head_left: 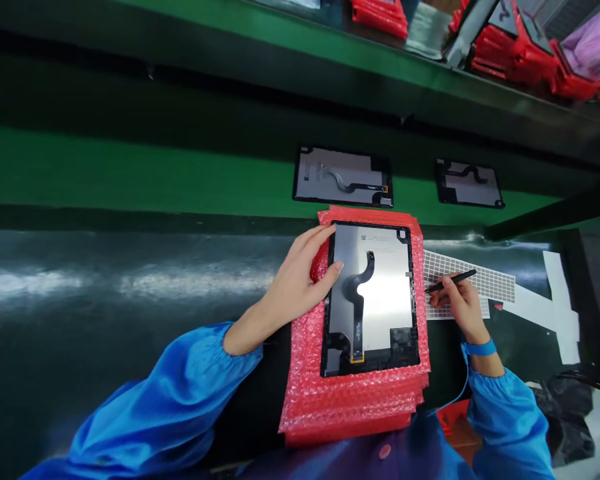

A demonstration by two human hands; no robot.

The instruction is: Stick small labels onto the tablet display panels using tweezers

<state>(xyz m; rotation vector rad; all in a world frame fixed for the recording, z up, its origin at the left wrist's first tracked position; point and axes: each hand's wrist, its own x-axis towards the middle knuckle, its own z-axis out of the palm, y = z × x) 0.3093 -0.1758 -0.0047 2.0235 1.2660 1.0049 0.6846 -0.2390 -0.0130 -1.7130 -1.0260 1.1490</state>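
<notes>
A display panel [380, 293] lies back side up, with a black flex cable down its middle, on a stack of red bubble wrap sheets [350, 400]. My left hand [300, 280] rests on the panel's left edge, fingers spread over the top left corner and the bubble wrap. My right hand [455, 300] pinches black tweezers [453, 280], their tip close to the panel's right edge. This hand lies over a white sheet of small labels [480, 277]. Both arms wear blue sleeves, and a blue wrist strap [480, 348] circles the right wrist.
Two more panels [343, 177] [467, 183] lie on the green strip behind. White paper strips [555, 307] sit at the right, black bags [565, 407] below them. A shelf above holds red trays [520, 50]. The dark conveyor belt [105, 287] stretches left.
</notes>
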